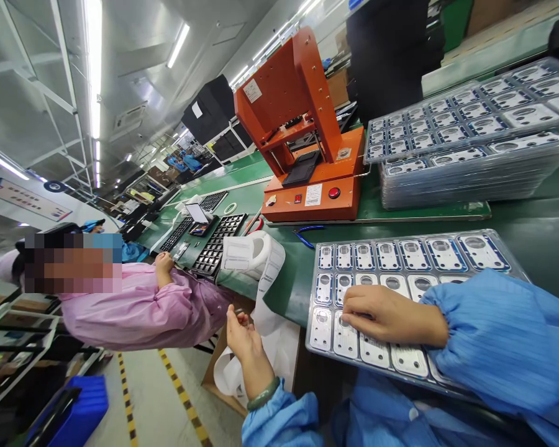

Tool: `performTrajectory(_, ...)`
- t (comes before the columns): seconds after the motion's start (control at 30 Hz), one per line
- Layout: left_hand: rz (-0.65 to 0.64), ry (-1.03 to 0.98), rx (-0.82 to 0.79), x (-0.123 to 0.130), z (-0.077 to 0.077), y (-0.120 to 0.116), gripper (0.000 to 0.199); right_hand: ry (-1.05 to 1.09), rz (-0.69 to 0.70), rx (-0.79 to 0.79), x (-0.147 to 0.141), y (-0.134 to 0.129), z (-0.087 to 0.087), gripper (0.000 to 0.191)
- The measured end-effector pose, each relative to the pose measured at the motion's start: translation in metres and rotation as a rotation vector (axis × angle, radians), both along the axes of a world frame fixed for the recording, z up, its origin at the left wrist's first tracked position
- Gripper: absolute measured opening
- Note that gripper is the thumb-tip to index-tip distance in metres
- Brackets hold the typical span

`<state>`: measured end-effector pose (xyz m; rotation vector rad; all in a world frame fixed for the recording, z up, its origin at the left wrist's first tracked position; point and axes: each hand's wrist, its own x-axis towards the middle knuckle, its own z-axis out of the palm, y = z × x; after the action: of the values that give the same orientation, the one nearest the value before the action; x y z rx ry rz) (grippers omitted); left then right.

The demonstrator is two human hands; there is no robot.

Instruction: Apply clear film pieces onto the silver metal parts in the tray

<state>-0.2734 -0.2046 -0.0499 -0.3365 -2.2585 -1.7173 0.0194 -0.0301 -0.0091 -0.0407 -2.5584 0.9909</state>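
My right hand [389, 313] lies over a clear plastic tray [310, 329] of silver metal plates with blue edges. Its fingers are bent and pressed together on the plates in the middle and near rows; whatever is under the fingertips is hidden. Away from the tray, on its left, my left hand [246, 338] is raised with the fingers curled in. A tiny thing may be between those fingertips, too small to name. Beside this hand, a white strip of labels [271, 279] runs from a roll [261, 247] down over the table edge.
An orange press [312, 180] with a red button stands behind the tray. Stacked trays of plates [466, 177] rise at the right. Blue-handled pliers [307, 236] and black compartment trays [221, 239] lie on the green table. A co-worker in pink [135, 304] sits at left. Below is a cardboard box [209, 379].
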Motion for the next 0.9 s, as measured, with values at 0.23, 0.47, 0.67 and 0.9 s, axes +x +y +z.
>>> performTrajectory(0.23, 0.088, 0.444, 0.117, 0.053, 0.027, 0.003, 0.035, -0.081, -0.174, -0.478, -0.002, -0.003, 0.007, 0.024)
performTrajectory(0.47, -0.316, 0.885, 0.09, 0.101, 0.024, 0.025, 0.018, -0.133, -0.007, -1.016, -0.005, 0.0, 0.015, 0.035)
performTrajectory(0.67, -0.556, 1.067, 0.035, 0.119, 0.028, 0.039, 0.004, -0.149, 0.126, -1.165, -0.004, 0.001, 0.021, 0.037)
performTrajectory(0.9, -0.639, 1.135, 0.002, 0.122, 0.03, 0.042, 0.003, -0.201, 0.125, -1.203, -0.004, 0.005, 0.022, 0.033)
